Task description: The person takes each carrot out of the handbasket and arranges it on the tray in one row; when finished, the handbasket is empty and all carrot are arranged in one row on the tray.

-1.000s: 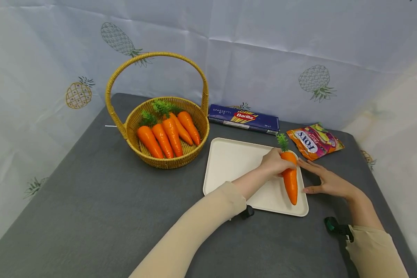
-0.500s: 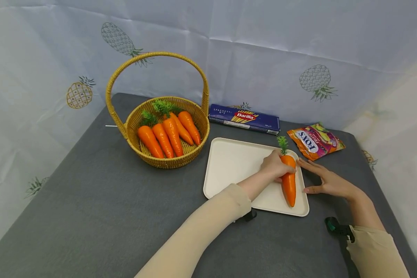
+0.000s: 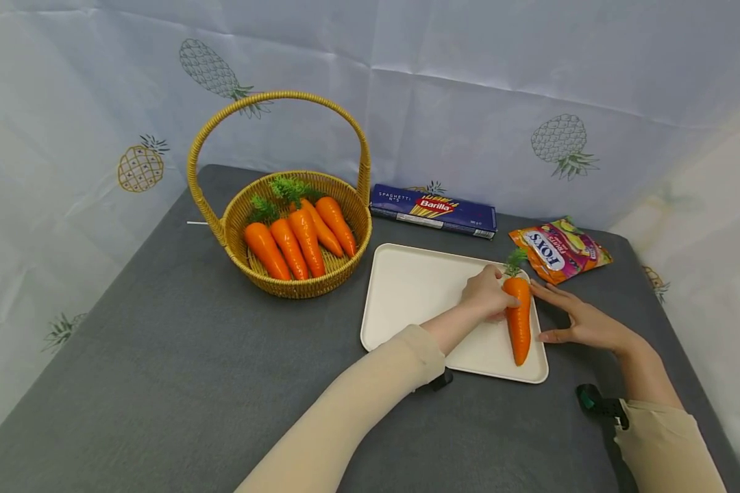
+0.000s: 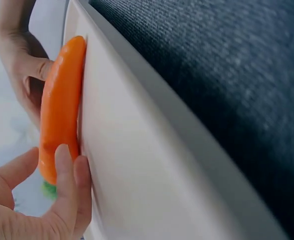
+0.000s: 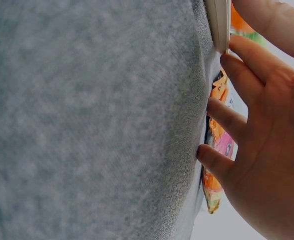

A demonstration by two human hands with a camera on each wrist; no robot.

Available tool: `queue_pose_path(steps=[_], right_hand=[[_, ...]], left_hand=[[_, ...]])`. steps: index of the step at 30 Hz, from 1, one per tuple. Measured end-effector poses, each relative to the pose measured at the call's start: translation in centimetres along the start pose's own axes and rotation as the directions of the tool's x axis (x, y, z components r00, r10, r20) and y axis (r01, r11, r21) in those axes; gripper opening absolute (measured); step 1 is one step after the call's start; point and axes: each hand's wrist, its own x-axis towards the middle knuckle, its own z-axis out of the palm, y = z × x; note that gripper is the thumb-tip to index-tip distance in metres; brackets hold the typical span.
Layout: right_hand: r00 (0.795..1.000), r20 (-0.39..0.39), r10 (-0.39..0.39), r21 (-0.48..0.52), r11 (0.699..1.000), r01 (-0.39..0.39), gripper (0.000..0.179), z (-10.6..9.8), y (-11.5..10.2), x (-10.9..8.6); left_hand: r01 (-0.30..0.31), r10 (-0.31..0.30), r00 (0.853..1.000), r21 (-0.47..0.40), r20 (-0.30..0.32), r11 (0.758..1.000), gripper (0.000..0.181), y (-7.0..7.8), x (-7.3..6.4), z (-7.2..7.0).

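An orange carrot [image 3: 519,332] with a green leafy top lies lengthwise along the right side of a cream tray [image 3: 413,274]. My left hand [image 3: 484,294] pinches its upper part; in the left wrist view the thumb and fingertips [image 4: 64,167] sit on either side of the carrot [image 4: 62,110]. Beside the tray's right rim, my right hand [image 3: 582,325] has its fingers spread and fairly straight. In the right wrist view, its fingertips [image 5: 231,62] touch the tray's corner [image 5: 219,25], and the palm [image 5: 276,145] holds nothing.
A wicker basket [image 3: 277,287] with a tall handle holds several carrots [image 3: 305,239] at the left. Behind the tray lie a blue spaghetti box [image 3: 434,211] and a Fox's sweets bag [image 3: 558,250]. A pineapple-print cloth [image 3: 444,82] hangs behind the dark table [image 3: 191,356].
The carrot has shifted slightly to the right toward the tray's right rim, its leafy top swinging right, with my left hand on it. My right hand has stayed in place.
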Motion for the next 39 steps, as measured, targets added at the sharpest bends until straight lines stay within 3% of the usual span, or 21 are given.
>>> queue_pose_path(steps=[7,16,26,39], right_hand=[[1.000,0.005,0.014,0.001,1.000,-0.014,0.095,0.0,-0.1,-0.1],[1.000,-0.005,-0.008,0.015,1.000,0.008,0.092,0.0,0.0,-0.1],[1.000,-0.004,-0.001,0.016,1.000,0.001,0.094,0.1,0.2,0.0],[1.000,0.007,0.008,0.027,1.000,-0.008,0.093,0.1,0.1,0.1]], left_hand=[[-0.037,0.037,0.999,0.044,0.005,0.998,0.051,-0.2,0.1,-0.2],[-0.022,0.022,1.000,0.056,0.008,0.998,0.043,0.0,0.1,-0.8],[-0.124,0.118,0.992,0.162,0.043,0.979,0.043,0.9,-0.4,-3.3],[-0.222,0.222,0.967,-0.020,0.124,0.975,0.044,1.9,-2.4,-8.1]])
